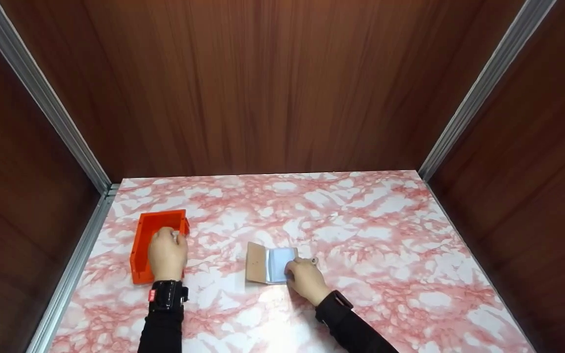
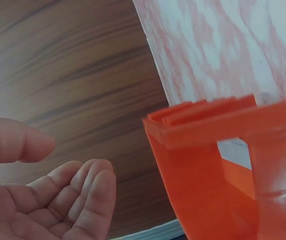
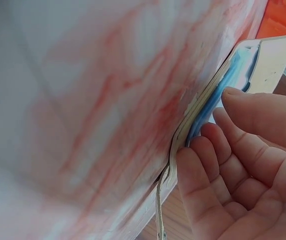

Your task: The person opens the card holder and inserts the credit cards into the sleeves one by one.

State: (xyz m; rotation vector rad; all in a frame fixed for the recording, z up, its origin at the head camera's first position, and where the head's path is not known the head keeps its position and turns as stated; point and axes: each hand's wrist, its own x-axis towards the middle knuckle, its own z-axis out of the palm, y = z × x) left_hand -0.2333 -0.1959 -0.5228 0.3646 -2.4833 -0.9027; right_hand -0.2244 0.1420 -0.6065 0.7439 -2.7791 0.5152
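Note:
My left hand (image 1: pixel 166 252) is over the orange bin (image 1: pixel 138 252), with its fingers loosely bent. In the left wrist view, its palm and fingers (image 2: pixel 90 200) hold nothing and are apart from the bin wall. A small tan card holder (image 1: pixel 256 263) lies spread on the table, with pale blue sleeves (image 1: pixel 278 262) inside. At its right edge, my right hand (image 1: pixel 307 279) grips it, thumb over the blue side and curled fingers (image 3: pixel 198 175) against the cover's edge. A strap (image 3: pixel 159 210) with a round snap hangs off the cover beside the fingers.
The table (image 1: pixel 385 294) has a pink and white marbled top. Brown wood-grain panels (image 1: pixel 272 88) with grey metal corner rails (image 1: pixel 57 108) enclose the back and sides. Something white (image 2: pixel 235 151) shows inside the bin through an opening in its wall.

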